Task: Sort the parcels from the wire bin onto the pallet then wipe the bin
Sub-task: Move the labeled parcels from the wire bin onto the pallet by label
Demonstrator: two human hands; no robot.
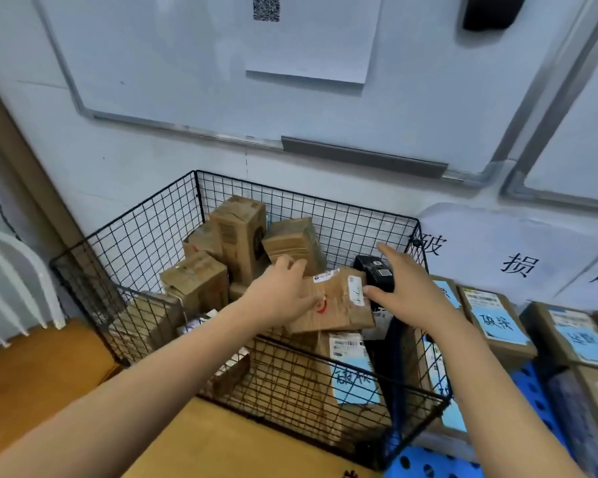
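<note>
A black wire bin (290,198) against the wall holds several cardboard parcels. On top lies a flat brown parcel (335,305) with a white label. My left hand (280,294) rests on its left end, fingers over the far edge. My right hand (401,281) hovers open at its right end, fingers straight, above a small black box (373,270). A parcel with a blue note (353,367) stands lower in the bin. The blue pallet (439,464) lies to the right.
Several brown parcels with blue notes (497,322) stand on the pallet at the right. A whiteboard (221,81) hangs on the wall above the bin. A white rack (11,281) stands at the left. The floor (32,367) is orange-brown.
</note>
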